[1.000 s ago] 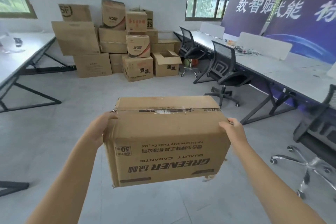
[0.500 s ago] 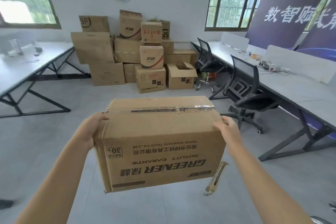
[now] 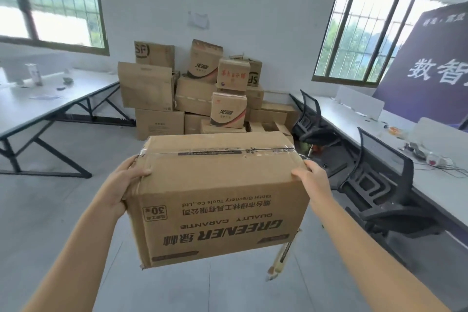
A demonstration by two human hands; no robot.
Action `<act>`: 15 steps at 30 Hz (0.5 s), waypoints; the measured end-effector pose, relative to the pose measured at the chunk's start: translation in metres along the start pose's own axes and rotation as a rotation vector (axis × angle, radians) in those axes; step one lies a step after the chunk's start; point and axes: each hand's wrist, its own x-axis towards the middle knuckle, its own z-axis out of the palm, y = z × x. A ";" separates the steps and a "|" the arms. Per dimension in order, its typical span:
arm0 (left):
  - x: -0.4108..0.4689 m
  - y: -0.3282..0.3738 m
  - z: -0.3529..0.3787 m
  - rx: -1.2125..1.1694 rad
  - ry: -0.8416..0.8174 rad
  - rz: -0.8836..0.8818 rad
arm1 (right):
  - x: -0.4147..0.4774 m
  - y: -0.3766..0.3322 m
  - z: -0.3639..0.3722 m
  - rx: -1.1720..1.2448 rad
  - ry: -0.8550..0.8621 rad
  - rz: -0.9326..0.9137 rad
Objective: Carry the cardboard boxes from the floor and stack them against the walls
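Observation:
A taped brown cardboard box (image 3: 217, 200) with upside-down "GREENER" print is held up in front of me, off the floor. My left hand (image 3: 121, 185) grips its upper left corner, thumb on top. My right hand (image 3: 312, 181) holds the upper right edge, fingers hidden behind the side. Straight ahead, a pile of several cardboard boxes (image 3: 197, 91) is stacked against the white far wall, its lowest boxes partly hidden by the carried box.
A grey desk (image 3: 43, 109) with black legs runs along the left. A long desk (image 3: 435, 185) with two black office chairs (image 3: 379, 185) lines the right side. A strip of tape (image 3: 282, 258) dangles below the box. Grey floor lies between the desks.
The stack of boxes and far wall have come closer and moved toward the centre of view. Both hands keep the same hold on the box.

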 end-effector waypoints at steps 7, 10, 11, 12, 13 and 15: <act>0.117 0.002 0.085 -0.064 0.014 0.039 | 0.139 -0.006 0.006 0.079 0.111 -0.016; 0.168 0.002 0.128 -0.089 0.003 0.032 | 0.204 -0.006 0.008 0.079 0.090 -0.045; 0.186 0.002 0.143 -0.105 0.004 0.030 | 0.227 -0.007 0.008 0.083 0.079 -0.049; 0.203 0.002 0.158 -0.114 0.009 0.029 | 0.250 -0.006 0.009 0.079 0.071 -0.050; 0.221 0.003 0.174 -0.117 0.018 0.028 | 0.274 -0.007 0.008 0.081 0.062 -0.048; 0.258 0.007 0.205 -0.130 0.030 0.047 | 0.325 -0.009 0.009 0.116 0.047 -0.043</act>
